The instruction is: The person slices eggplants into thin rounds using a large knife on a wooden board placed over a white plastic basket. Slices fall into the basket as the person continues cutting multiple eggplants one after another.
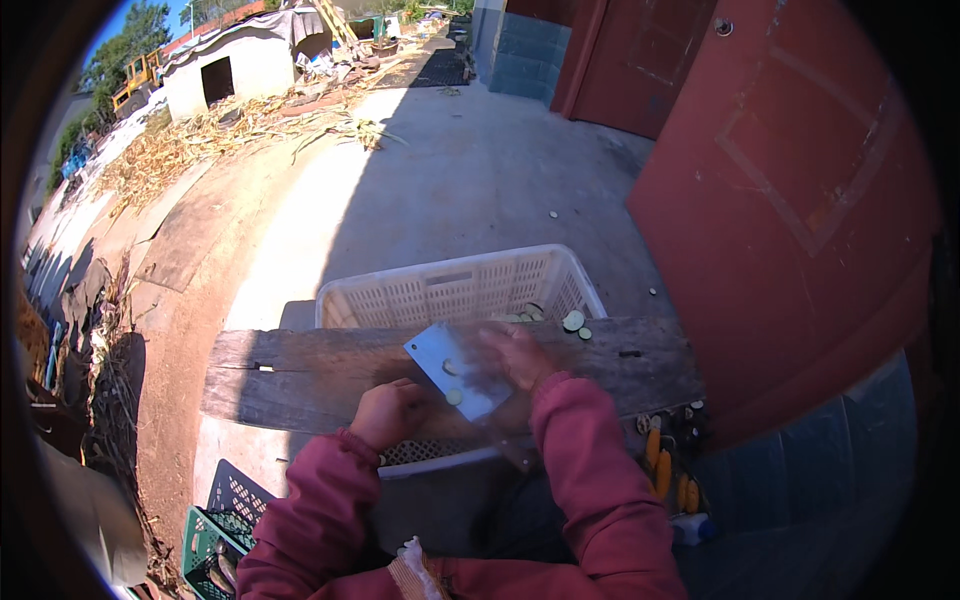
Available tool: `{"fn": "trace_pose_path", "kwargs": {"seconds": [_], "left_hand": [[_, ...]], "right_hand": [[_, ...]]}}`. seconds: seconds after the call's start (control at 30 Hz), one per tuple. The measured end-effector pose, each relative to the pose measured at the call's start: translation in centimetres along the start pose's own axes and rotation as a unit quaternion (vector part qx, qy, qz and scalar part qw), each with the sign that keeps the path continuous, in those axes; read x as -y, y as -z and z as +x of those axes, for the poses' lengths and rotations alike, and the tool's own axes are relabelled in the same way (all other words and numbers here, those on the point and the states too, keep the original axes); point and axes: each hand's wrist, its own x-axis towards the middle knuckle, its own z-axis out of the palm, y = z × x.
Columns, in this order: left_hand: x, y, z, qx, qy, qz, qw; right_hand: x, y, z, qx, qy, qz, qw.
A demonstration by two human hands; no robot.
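A cleaver (pixel 456 381) lies across the weathered wooden plank (pixel 300 375) in front of me. Its broad blade points up and left, and the handle (pixel 511 450) extends past the plank's near edge. Two pale vegetable slices show on the blade, one of them a round slice (pixel 454 397). My left hand (pixel 388 412) rests at the plank left of the blade with its fingers curled; whatever is under them is hidden. Just right of the blade's upper part, my right hand (pixel 519 352) is blurred and off the handle. Two more slices (pixel 574 321) sit near the plank's far edge.
Beneath the plank stands a white plastic crate (pixel 450 281) with slices inside. A green crate (pixel 206 555) holds elongated vegetables at lower left. Corn cobs (pixel 663 472) and a bottle (pixel 691 529) are at lower right. A red door (pixel 787 187) stands close on the right.
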Motion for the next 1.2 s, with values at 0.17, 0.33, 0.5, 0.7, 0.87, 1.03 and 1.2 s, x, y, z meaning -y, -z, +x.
{"fn": "trace_pose_path", "kwargs": {"seconds": [0.17,0.33,0.5,0.7,0.87,1.03,1.2], "left_hand": [[-0.5,-0.2,0.8,-0.008,-0.005,-0.006,1.000],[-0.4,0.2,0.8,0.009,0.003,0.029,1.000],[0.3,1.0,-0.7,-0.013,0.024,-0.020,0.999],[-0.6,-0.7,0.7,0.001,0.010,-0.015,1.000],[-0.7,-0.8,0.5,0.008,0.008,-0.009,1.000],[0.3,-0.6,0.4,-0.041,-0.011,-0.008,0.999],[-0.9,1.8,-0.7,-0.170,-0.038,0.058,0.983]], "right_hand": [[-1.8,-4.5,-1.2,0.084,-0.093,-0.240,0.963],[-2.8,1.6,4.5,-0.209,0.206,-0.098,0.951],[-0.7,8.0,2.3,-0.433,0.223,-0.054,0.872],[-3.1,20.2,-1.3,-0.665,0.175,-0.139,0.713],[-1.3,11.9,1.5,-0.369,0.206,0.146,0.895],[-0.7,11.2,1.1,-0.348,0.219,0.143,0.900],[-1.2,11.9,0.1,-0.360,0.157,0.043,0.919]]}}
